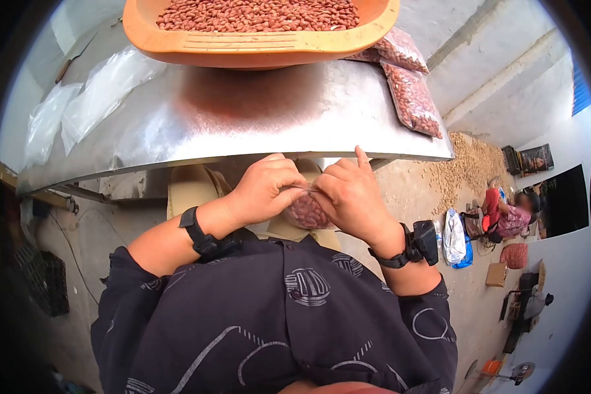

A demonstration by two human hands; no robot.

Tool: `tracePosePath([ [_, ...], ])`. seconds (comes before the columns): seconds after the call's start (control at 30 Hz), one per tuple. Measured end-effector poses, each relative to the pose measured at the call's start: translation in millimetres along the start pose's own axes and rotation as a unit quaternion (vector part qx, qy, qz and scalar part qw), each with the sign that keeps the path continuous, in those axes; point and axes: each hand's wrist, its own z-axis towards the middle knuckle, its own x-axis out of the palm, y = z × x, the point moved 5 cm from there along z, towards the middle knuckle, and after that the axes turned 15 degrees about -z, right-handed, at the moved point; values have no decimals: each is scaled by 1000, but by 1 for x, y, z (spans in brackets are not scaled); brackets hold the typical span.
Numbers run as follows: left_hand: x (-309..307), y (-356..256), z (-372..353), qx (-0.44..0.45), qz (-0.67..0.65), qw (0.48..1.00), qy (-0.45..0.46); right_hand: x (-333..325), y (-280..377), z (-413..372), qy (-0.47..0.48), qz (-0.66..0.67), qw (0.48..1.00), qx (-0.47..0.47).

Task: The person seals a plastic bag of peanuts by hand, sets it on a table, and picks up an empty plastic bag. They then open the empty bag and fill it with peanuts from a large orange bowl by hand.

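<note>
Between my hands, in front of my lap, hangs a clear plastic bag of reddish peanuts. My left hand pinches the bag's gathered top between thumb and fingers. My right hand grips the same top from the other side, with one finger sticking up. Both hands meet at the bag's neck, just below the near edge of the metal table. Above them on the table stands an orange tub heaped with loose peanuts.
Filled peanut bags lie on the table's right end, and clear plastic bags on its left. A pile of unshelled peanuts covers floor to the right, near a seated person. A dark crate stands at left.
</note>
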Motion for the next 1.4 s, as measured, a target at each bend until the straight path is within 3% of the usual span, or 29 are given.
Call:
tracePosePath([
  [0.2,-3,-4,4,30,32,999,3,-8,-22,-20,-21,-12,1000,3],
  [0.5,-3,0,7,4,30,999,15,-9,-67,-68,-8,18,998,57],
  [0.63,3,0,6,10,4,1000,16,8,-90,-96,10,119,986,118],
  [0.8,2,1,4,-20,-8,1000,-3,88,-111,-154,88,350,878,314],
  [0.87,1,2,4,-29,-23,999,-5,114,-85,-153,45,409,880,237],
  [0.93,8,0,5,-19,-39,999,7,115,-53,-129,70,417,890,169],
  [1.03,16,-7,10,28,-58,998,26,124,-25,-107,47,633,739,226],
  [1.13,17,-13,14,57,-48,997,34,140,-23,-109,12,703,683,201],
  [1.23,20,-20,19,76,-39,996,29,136,-28,-110,41,537,819,199],
  [1.4,15,-56,55,121,-34,992,10,125,-36,-134,-126,583,746,296],
])
